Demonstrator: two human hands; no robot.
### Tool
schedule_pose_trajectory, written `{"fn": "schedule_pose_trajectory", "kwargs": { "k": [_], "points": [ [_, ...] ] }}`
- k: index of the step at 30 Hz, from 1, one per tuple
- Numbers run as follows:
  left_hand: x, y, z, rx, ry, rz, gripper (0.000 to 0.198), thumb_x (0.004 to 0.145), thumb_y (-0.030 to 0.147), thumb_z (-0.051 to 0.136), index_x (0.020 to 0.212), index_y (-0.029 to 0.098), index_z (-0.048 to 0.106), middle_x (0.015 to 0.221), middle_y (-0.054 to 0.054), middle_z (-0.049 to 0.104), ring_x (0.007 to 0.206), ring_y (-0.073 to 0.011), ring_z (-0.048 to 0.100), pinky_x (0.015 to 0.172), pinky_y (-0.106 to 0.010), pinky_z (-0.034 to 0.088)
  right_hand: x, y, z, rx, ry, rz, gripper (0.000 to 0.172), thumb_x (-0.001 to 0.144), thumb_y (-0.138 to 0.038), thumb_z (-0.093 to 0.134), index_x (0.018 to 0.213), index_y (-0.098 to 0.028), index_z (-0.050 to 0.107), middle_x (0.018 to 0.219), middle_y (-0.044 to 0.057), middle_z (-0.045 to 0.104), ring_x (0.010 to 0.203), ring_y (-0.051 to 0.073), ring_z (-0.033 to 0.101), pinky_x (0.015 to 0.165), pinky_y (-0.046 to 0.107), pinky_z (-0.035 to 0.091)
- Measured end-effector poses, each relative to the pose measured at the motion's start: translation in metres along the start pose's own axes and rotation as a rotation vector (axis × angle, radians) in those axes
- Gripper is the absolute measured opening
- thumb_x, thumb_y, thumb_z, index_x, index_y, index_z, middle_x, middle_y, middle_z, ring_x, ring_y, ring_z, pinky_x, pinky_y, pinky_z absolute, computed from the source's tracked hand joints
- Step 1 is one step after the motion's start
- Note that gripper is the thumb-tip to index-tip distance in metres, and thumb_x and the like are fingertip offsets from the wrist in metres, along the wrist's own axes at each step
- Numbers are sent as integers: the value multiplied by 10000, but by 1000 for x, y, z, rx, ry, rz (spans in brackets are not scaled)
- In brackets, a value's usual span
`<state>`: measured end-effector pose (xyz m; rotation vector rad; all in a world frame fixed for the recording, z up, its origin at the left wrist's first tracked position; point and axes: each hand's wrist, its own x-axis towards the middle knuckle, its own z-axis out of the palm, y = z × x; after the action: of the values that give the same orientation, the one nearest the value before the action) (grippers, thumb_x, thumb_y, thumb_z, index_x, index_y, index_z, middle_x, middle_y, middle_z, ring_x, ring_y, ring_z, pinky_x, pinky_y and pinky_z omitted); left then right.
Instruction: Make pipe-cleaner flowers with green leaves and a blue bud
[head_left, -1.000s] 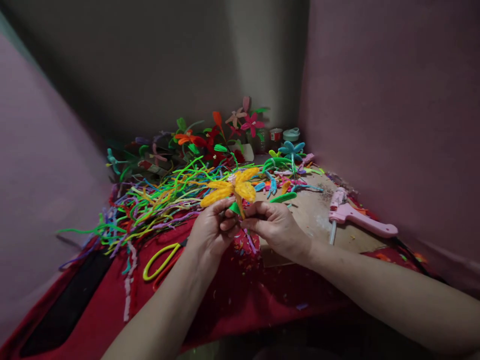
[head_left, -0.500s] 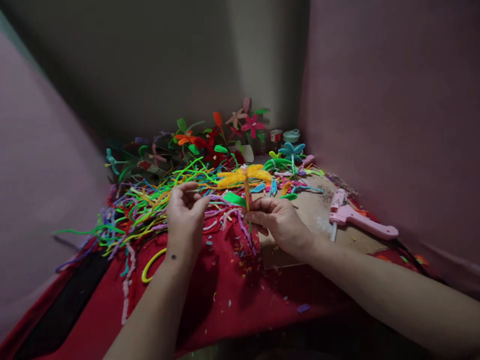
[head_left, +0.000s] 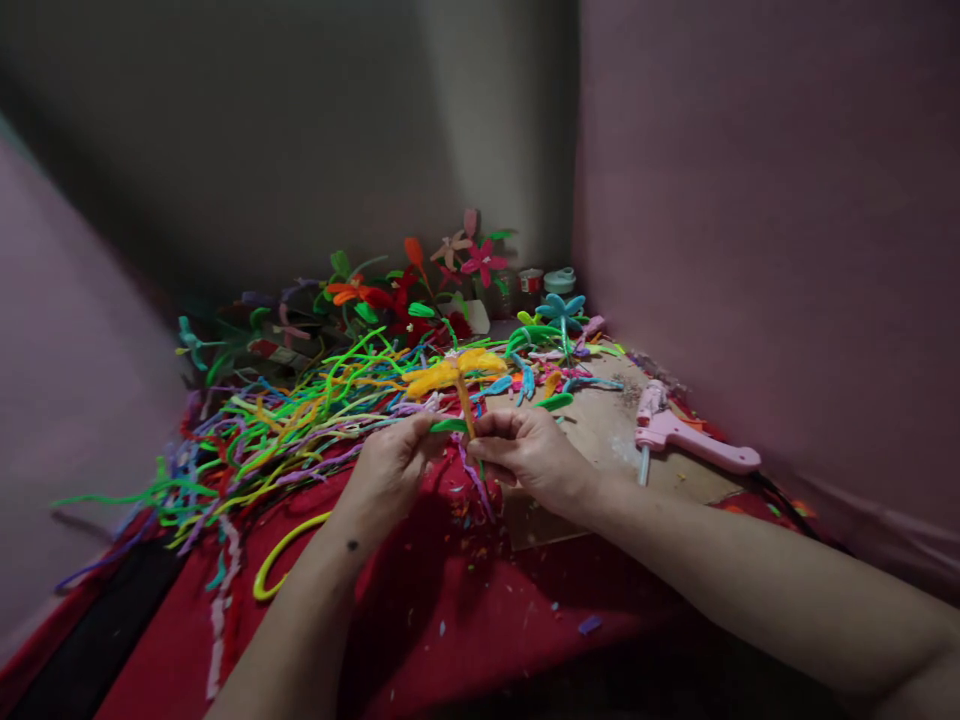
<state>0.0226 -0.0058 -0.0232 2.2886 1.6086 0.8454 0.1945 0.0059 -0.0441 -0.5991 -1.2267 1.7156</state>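
A yellow-orange pipe cleaner flower [head_left: 456,374] stands upright, its petals spread above an orange stem. My right hand [head_left: 529,450] pinches that stem low down between thumb and fingers. From the stem a green pipe cleaner leaf [head_left: 448,426] sticks out to the left. The fingertips of my left hand [head_left: 397,462] are closed on the outer end of this leaf. Below the right fingers a short bit of green shows at the foot of the stem.
Loose coloured pipe cleaners [head_left: 300,440] heap at the left. A pink glue gun [head_left: 694,435] lies on cardboard [head_left: 600,440] at the right. Finished flowers [head_left: 480,258] stand at the back, near jars [head_left: 530,283]. Scraps dot the red cloth [head_left: 420,640].
My left hand has moved right and closed on the leaf's end; before, it hung apart with nothing in it. The view has shifted, so the scene sits further left.
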Motion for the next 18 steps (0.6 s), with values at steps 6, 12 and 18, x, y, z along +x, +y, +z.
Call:
{"fn": "schedule_pose_trajectory", "kwargs": {
  "k": [6, 12, 18],
  "points": [
    [6, -12, 2, -38, 108, -301, 287, 806, 389, 415, 711, 190, 599, 529, 8, 599, 501, -145, 545, 536, -241, 398, 9, -4, -10, 36, 201, -5, 225, 621, -319, 700, 686, -143, 575, 578, -34, 570, 383, 28, 408, 355, 164, 270],
    [6, -15, 16, 54, 52, -262, 310, 818, 404, 425, 758, 186, 637, 584, -10, 627, 537, -154, 549, 563, -248, 395, 29, -33, -49, -283, 493, -149, 98, 711, -234, 585, 685, -143, 559, 627, 12, 596, 397, 38, 411, 356, 179, 296],
    [2, -8, 34, 133, -5, -181, 249, 826, 334, 453, 778, 211, 665, 709, -41, 688, 645, -176, 597, 648, -266, 389, 62, -50, -94, -551, 635, -154, 187, 747, -190, 542, 562, -172, 559, 560, 41, 578, 405, 85, 416, 394, 253, 354]
  ]
}}
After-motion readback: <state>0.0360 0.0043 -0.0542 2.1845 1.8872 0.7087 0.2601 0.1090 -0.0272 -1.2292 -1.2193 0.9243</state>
